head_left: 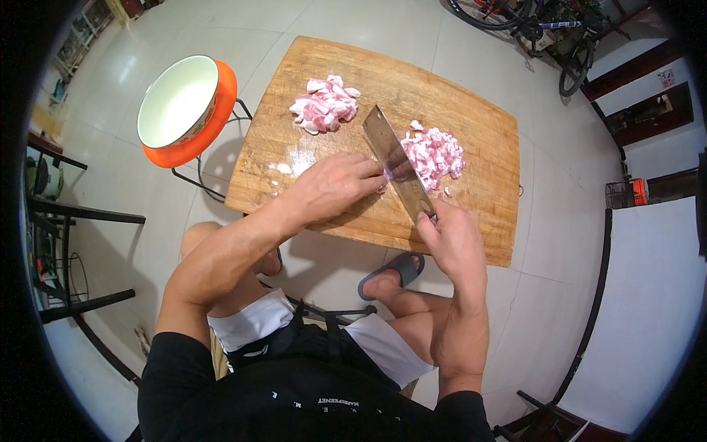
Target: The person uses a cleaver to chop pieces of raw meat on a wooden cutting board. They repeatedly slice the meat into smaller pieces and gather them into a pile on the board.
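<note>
On the wooden cutting board (383, 81) my right hand (455, 237) grips the handle of a cleaver (396, 155). Its broad blade stands slanted, edge toward the board. Just left of the blade, my left hand (335, 188) has its fingers bent and pressed down on a small piece of pink meat (384, 178), mostly hidden under the fingertips. To the right of the blade lies a heap of finely diced meat (436, 155), pink and white. A pile of larger meat slices (325, 104) rests at the board's far left.
A white enamel bowl (177, 103) stands on an orange round stool (230, 81) left of the board. Below the board are my feet, one in a grey slipper (409, 268). A bicycle (530, 33) is at the far right, a black metal frame (88, 210) at the left.
</note>
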`<act>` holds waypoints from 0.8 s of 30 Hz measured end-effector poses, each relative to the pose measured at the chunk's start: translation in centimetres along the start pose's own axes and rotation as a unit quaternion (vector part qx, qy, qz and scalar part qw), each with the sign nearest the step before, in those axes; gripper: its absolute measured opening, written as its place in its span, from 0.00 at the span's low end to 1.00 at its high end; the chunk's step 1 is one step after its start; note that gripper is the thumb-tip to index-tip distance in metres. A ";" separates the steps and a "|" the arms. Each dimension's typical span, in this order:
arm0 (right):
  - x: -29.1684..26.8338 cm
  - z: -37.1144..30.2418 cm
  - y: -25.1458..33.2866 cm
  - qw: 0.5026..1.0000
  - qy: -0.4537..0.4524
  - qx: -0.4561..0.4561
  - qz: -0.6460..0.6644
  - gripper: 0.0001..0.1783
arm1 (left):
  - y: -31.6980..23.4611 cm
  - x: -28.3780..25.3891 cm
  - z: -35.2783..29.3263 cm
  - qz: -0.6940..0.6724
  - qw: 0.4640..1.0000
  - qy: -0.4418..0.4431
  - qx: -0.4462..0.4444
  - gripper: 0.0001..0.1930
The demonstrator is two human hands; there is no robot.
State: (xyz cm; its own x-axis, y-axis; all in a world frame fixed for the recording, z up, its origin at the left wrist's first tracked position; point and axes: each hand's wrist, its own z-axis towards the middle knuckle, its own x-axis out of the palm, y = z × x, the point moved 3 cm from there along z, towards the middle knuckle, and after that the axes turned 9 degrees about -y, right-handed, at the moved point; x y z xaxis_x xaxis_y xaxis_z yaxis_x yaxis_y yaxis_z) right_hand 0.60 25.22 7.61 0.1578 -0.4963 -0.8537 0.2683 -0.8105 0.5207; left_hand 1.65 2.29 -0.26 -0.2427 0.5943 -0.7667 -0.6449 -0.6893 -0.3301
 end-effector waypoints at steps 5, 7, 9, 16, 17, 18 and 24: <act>0.1 -0.1 0.0 0.999 -0.001 -0.023 -0.035 0.13 | -0.2 0.4 0.3 0.020 1.000 0.013 -0.016 0.18; 0.1 -0.3 0.2 0.999 0.001 -0.024 -0.044 0.13 | -0.1 0.8 0.3 0.020 1.000 -0.018 0.001 0.13; 0.2 -0.4 0.9 0.999 0.006 -0.020 -0.045 0.14 | 0.1 1.0 0.4 0.020 0.999 -0.028 0.007 0.10; 1.9 2.1 2.5 0.996 0.022 0.005 -0.084 0.17 | 0.5 1.0 1.0 0.007 0.998 0.020 -0.054 0.11; 2.1 2.7 2.7 0.997 0.014 -0.008 -0.080 0.17 | 0.7 0.9 1.1 -0.006 0.997 0.039 -0.070 0.12; 2.3 3.0 2.7 0.997 0.006 -0.020 -0.075 0.17 | 0.7 0.9 1.2 -0.007 0.998 0.027 -0.062 0.12; 1.9 2.4 1.3 0.995 0.058 -0.031 -0.076 0.18 | 1.0 0.9 0.8 0.016 0.999 0.007 -0.034 0.11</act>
State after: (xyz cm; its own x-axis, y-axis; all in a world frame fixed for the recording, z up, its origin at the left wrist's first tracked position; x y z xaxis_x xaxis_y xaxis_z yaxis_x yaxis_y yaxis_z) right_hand -1.04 22.46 6.73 0.2193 -0.3267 -0.9193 0.3553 -0.8508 0.3871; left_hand 0.20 2.41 -0.85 -0.2513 0.5666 -0.7847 -0.5860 -0.7344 -0.3425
